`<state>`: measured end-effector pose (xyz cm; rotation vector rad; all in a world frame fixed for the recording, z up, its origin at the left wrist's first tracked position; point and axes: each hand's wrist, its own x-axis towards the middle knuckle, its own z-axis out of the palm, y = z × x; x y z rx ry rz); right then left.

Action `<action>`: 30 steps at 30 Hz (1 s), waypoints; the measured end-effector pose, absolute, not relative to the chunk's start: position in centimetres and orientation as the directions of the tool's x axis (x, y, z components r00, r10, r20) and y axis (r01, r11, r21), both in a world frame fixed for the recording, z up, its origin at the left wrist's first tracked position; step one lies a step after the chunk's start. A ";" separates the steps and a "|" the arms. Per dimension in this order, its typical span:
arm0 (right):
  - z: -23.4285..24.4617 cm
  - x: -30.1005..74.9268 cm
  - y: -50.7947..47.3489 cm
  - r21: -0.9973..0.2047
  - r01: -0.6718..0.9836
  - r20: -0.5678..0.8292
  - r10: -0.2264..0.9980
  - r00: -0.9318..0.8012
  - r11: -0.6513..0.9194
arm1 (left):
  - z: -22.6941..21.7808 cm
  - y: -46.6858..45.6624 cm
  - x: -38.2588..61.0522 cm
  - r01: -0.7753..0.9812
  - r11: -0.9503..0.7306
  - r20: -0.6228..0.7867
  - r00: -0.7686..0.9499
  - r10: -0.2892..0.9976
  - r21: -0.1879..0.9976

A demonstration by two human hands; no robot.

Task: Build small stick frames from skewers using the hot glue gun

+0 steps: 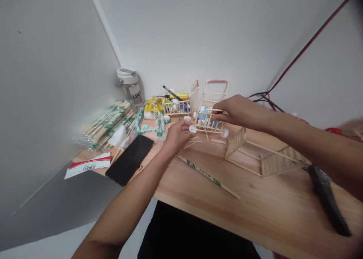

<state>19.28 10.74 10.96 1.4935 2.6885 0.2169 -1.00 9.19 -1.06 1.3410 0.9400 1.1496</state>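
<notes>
Fingers [185, 123] of the left hand [178, 134] pinch close around a white wheel [193, 129] on a little stick cart [210, 130]. The right hand [238, 110] has its fingers nearly closed on the cart's top sticks. The cart sits on the wooden counter [252, 210], near a black phone [130, 159].

stick cart [210, 131] partly hidden behind right hand [234, 109], left arm [133, 198] cut off below, wrapper [204, 172] print too small
</notes>
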 end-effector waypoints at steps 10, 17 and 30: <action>11.0 19.0 10.8 0.179 0.841 0.011 0.854 -0.520 0.510 | -1.7 9.2 -0.6 -0.019 -0.218 0.218 0.168 0.961 0.976; 11.1 18.9 10.8 0.173 0.846 0.000 0.859 -0.512 0.504 | -1.9 9.3 -0.5 -0.081 -0.188 0.199 0.165 0.966 0.979; 11.7 18.2 10.2 0.214 0.872 -0.021 0.895 -0.446 0.440 | -0.9 8.9 -0.5 -0.020 -0.117 0.119 0.114 0.986 0.993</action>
